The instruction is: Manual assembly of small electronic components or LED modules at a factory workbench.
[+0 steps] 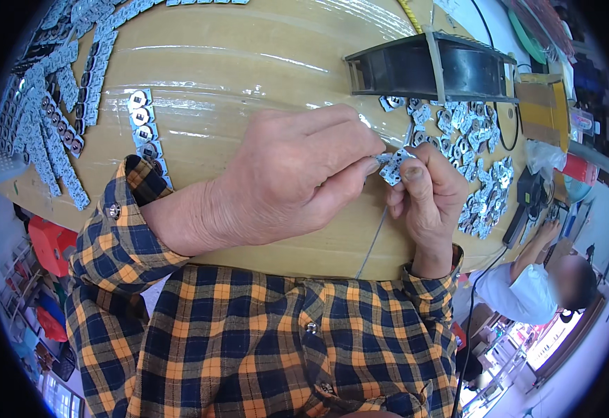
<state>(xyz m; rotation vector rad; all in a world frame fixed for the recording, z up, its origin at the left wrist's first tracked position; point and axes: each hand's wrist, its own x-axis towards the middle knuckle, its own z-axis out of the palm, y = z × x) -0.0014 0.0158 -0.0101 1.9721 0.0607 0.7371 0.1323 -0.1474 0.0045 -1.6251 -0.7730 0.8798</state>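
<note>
Both hands meet over the tabletop, around a small white circuit board (392, 169) with dark spots. My right hand (430, 191) pinches this board between thumb and fingers. My left hand (297, 174) is closed, its thumb and forefinger pressed together at the board's left edge on a small piece that joins or touches it; fingers cover most of that piece. To the left of my left hand lies a short strip of boards (142, 120) with round parts on them, partly hidden by my sleeve. A thin grey cord (372, 244) runs from beneath the hands toward my shirt.
Many strips of boards (53, 132) are heaped at the left. Loose small boards (485, 198) form a pile at the right, below a black fan (402, 68) standing on edge. A cardboard box (543, 108) and a black power adapter (527, 188) sit farther right. Another person (520, 292) works at the right.
</note>
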